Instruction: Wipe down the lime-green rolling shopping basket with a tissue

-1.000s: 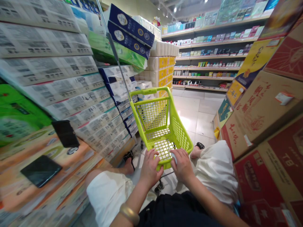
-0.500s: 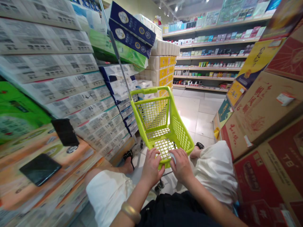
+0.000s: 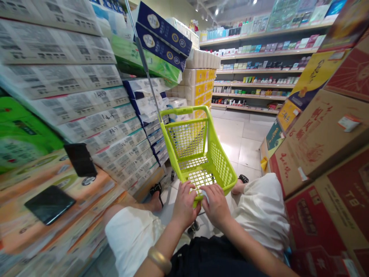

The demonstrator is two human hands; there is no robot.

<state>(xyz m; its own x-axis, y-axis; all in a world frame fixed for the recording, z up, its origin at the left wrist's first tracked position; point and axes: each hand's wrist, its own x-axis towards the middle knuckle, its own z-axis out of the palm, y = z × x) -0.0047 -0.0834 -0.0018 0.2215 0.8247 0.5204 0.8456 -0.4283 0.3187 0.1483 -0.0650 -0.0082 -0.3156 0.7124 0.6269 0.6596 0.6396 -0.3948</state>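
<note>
Before me stands a lime-green plastic shopping basket (image 3: 220,161) with a raised long pole (image 3: 145,63) at its far left corner. My left hand (image 3: 185,202) is closed around the basket's near rim. Close beside it, my right hand (image 3: 215,204) has its fingers over the same rim and pinches a small white wad (image 3: 205,194), maybe tissue or cloth, mostly hidden under the fingers. Only the mesh floor shows inside the basket.
Stacked paper packs (image 3: 106,123) rise on the left. A black phone-like device (image 3: 80,159) and a dark flat screen (image 3: 50,204) lie on orange packs (image 3: 95,192). Cardboard cartons (image 3: 319,130) line the right. Stocked shelves (image 3: 253,69) stand beyond the tiled floor (image 3: 230,129).
My right hand has slid left along the rim with the white wad, closer to my left hand. My left hand and the basket stay nearly in place.
</note>
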